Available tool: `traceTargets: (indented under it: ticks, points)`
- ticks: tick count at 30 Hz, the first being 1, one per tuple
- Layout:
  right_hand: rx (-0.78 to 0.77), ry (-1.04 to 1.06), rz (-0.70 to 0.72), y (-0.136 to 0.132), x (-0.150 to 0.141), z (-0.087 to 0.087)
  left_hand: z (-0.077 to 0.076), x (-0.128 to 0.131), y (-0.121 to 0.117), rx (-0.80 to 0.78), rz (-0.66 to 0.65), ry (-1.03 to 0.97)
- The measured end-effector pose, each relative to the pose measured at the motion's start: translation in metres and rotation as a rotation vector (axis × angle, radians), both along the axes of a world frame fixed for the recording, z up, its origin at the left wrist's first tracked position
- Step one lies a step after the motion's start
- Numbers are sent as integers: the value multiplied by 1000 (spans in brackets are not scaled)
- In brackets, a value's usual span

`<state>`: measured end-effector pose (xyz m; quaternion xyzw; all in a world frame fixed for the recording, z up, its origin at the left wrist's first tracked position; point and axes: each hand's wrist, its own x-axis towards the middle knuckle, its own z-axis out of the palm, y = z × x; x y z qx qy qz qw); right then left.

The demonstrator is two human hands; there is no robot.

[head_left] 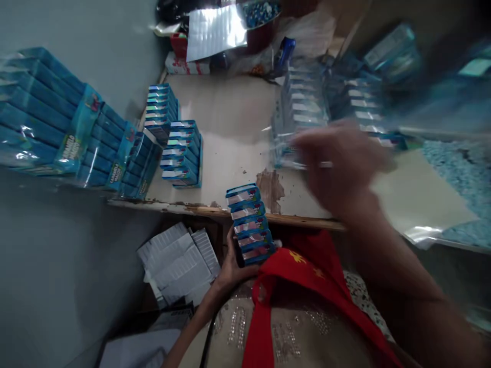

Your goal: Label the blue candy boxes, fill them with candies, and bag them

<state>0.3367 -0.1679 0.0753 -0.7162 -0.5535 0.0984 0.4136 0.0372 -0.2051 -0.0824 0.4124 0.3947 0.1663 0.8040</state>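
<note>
Your left hand (pixel 232 271) held the stack of blue boxes (pixel 251 225) at the near edge of the worktop (pixel 230 133), its grip closed around the stack's lower end. Your right hand (pixel 341 168) was raised near the blurred box rows (pixel 305 102); motion blur hid its grip, so whether it was spread or pinching something could not be told.

For a sound hold, the left grip needed even, light pressure, enough to keep the boxes flush without creasing the card. The upper boxes, outside the fingers, called for a level wrist.

The stack showed five pale, narrow end panels with small printed marks, framed in blue; it leaned slightly and its edges were not perfectly aligned.
</note>
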Motion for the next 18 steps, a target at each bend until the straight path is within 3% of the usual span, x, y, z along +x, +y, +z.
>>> traceTargets:
  ticks: [3, 6, 9, 11, 14, 18]
  points:
    - [-143, -284, 378, 76, -33, -16, 9, -14, 17, 124, -19, 4]
    - [-336, -437, 498, 124, -45, -53, 28, -28, 54, 532, 71, 189]
    - [-375, -545, 503, 134, -37, -86, 47, -18, 106, 1059, 208, 419]
    - [-390, -604, 515, 128, -28, -98, 57, 4, 145, 1397, 198, 499]
    - [-415, -632, 543, 116, -20, -100, 64, 48, 195, 1687, -89, 619]
    - [-460, -616, 586, 112, -15, -95, 66, 85, 228, 1704, -513, 786]
